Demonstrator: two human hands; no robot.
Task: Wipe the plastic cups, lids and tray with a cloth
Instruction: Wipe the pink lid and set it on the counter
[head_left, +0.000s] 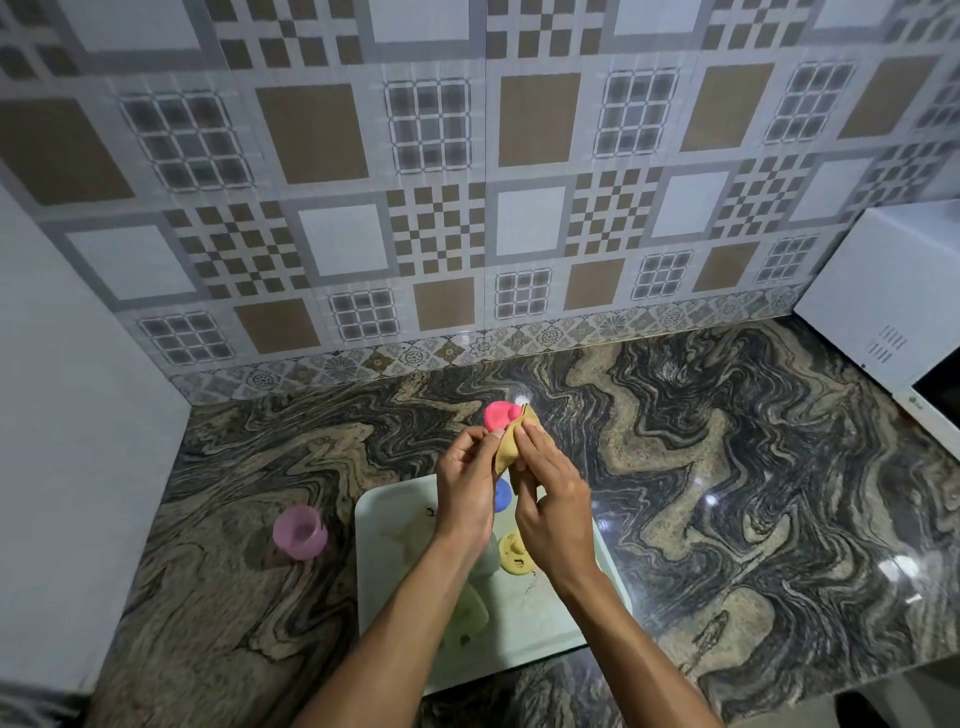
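Pinched by its rim in the curled fingertips of the left hand (465, 483), above the far edge of the tray (384, 525): the pink lid (497, 415), with the tan cloth (508, 451) gripped in the right hand (553, 504) and laid against it. Probably light, thin, stiff plastic, smooth enough to slip free, so best kept by the edge under a firm thumb while rubbing the soft, limp cloth over the face. Left of the tray, a purple cup (300, 532); on the tray, a yellow lid (514, 557) and a blue lid (502, 496), likely just as light and prone to skid.
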